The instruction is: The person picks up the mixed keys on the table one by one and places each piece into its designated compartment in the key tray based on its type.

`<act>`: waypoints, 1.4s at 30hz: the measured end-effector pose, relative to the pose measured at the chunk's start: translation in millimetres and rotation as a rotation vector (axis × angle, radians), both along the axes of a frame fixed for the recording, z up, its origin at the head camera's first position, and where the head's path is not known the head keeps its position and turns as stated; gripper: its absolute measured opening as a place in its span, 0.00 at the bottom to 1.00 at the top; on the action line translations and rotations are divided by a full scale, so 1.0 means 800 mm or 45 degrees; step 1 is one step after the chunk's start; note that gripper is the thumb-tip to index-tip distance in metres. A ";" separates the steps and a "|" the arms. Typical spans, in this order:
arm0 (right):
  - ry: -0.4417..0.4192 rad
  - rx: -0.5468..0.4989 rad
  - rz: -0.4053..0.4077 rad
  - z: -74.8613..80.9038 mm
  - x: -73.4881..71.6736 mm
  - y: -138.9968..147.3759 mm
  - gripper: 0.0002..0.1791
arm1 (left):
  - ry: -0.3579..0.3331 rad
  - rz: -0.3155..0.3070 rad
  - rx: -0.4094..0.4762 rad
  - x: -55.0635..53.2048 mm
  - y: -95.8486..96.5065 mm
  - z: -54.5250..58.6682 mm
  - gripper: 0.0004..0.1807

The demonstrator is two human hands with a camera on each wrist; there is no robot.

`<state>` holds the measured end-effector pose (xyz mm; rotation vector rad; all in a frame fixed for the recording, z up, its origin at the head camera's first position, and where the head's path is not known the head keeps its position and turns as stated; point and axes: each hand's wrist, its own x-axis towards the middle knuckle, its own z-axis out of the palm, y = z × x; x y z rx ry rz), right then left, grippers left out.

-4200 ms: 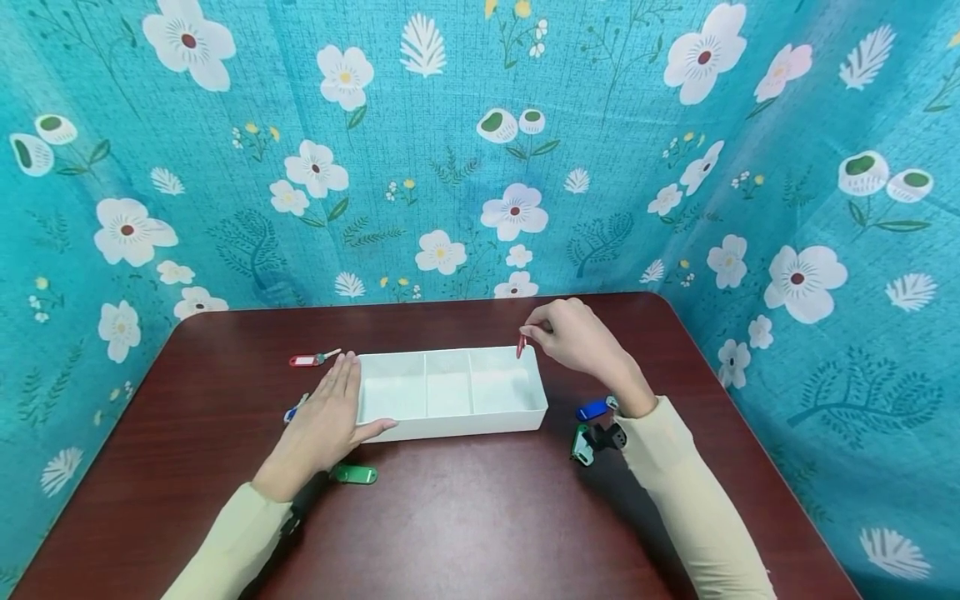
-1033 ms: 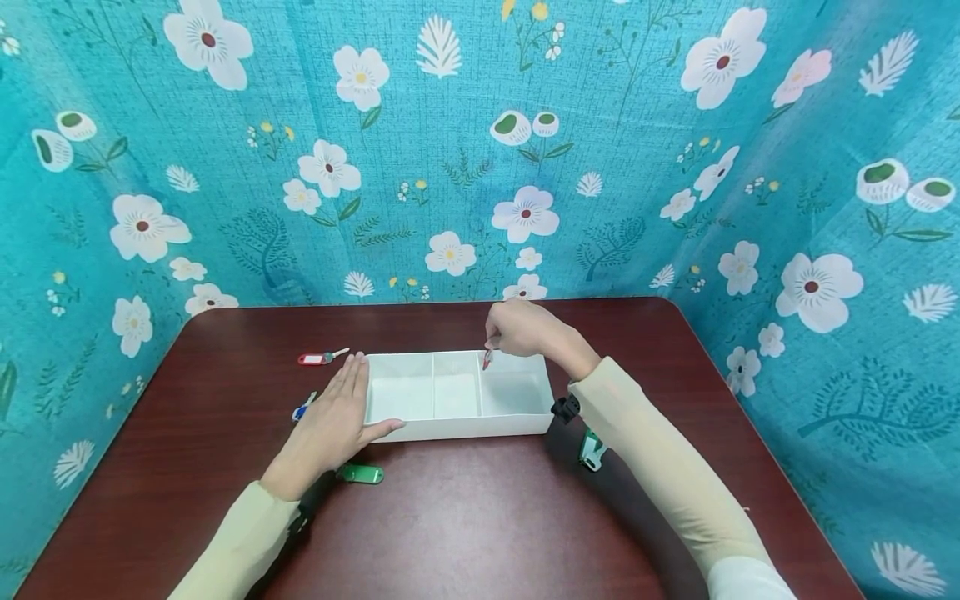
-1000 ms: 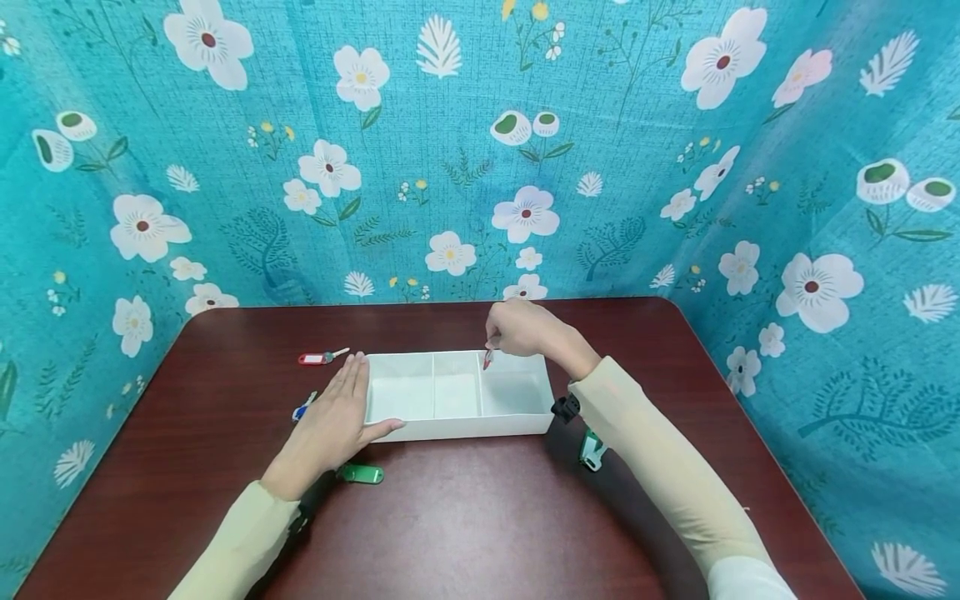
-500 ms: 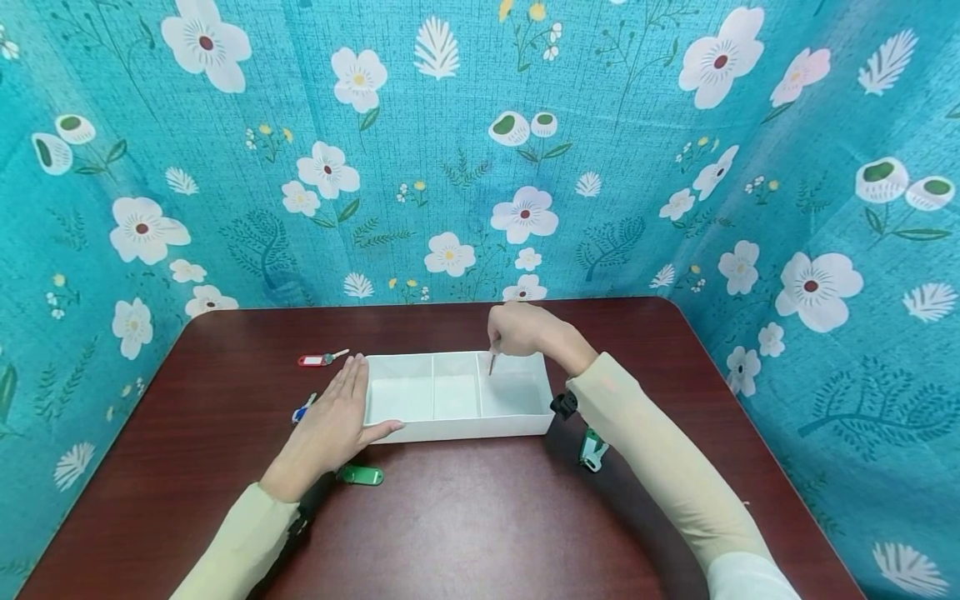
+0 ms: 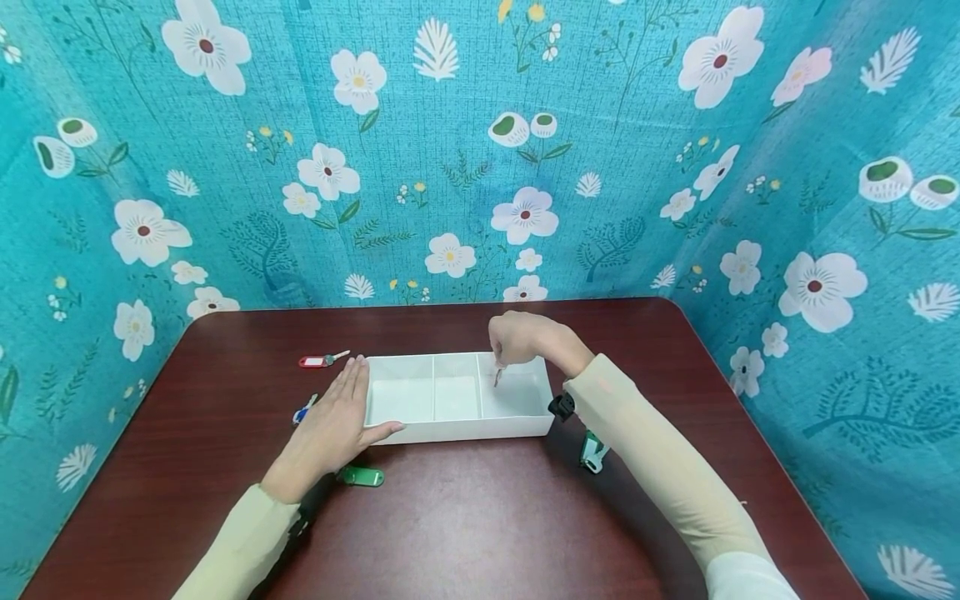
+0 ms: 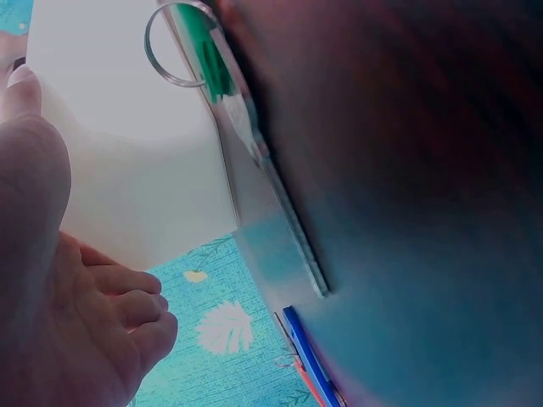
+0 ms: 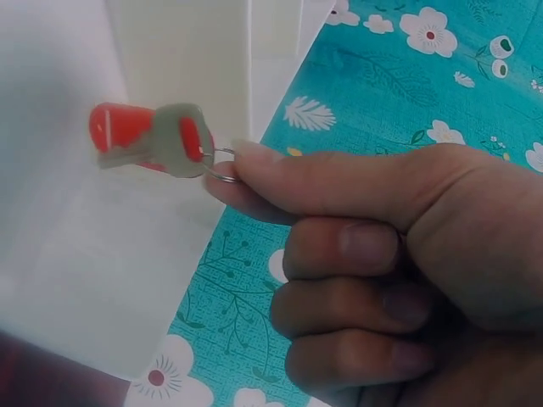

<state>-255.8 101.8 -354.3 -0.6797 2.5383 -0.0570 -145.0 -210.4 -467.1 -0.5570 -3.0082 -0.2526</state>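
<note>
A white box (image 5: pixel 461 429) with three compartments stands on the table. My right hand (image 5: pixel 528 337) pinches a metal ring between thumb and index finger, the other fingers curled. From the ring hangs a key (image 7: pixel 176 142) with a red tag (image 7: pixel 100 127), over the box's right compartment in the head view. My left hand (image 5: pixel 330 425) lies against the box's left end, fingers straight, thumb along the front wall. Close to the left wrist lies a green-tagged key (image 5: pixel 362 476), whose metal blade shows in the left wrist view.
Left of the box lie a red-tagged key (image 5: pixel 317 361) and a blue-tagged key (image 5: pixel 302 412). A green-tagged key (image 5: pixel 592 452) lies beside the right sleeve. A floral curtain (image 5: pixel 450 167) hangs behind the brown table (image 5: pixel 465 525).
My right hand has carried the red-tagged key from the box's right end leftward near the divider, then lowered it slightly. The right sleeve now hides a blue tag. My left hand keeps its place.
</note>
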 end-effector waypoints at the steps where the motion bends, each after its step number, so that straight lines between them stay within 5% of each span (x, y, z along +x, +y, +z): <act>1: -0.007 0.008 0.001 -0.001 0.000 0.000 0.07 | -0.001 0.002 0.000 0.000 0.000 0.000 0.64; 6: -0.016 0.023 0.004 -0.004 0.001 -0.001 0.02 | -0.010 0.016 0.005 0.000 -0.001 0.000 0.64; 42: 0.007 0.031 0.031 -0.022 -0.001 -0.011 0.08 | 0.016 -0.010 0.012 0.000 -0.001 -0.002 0.64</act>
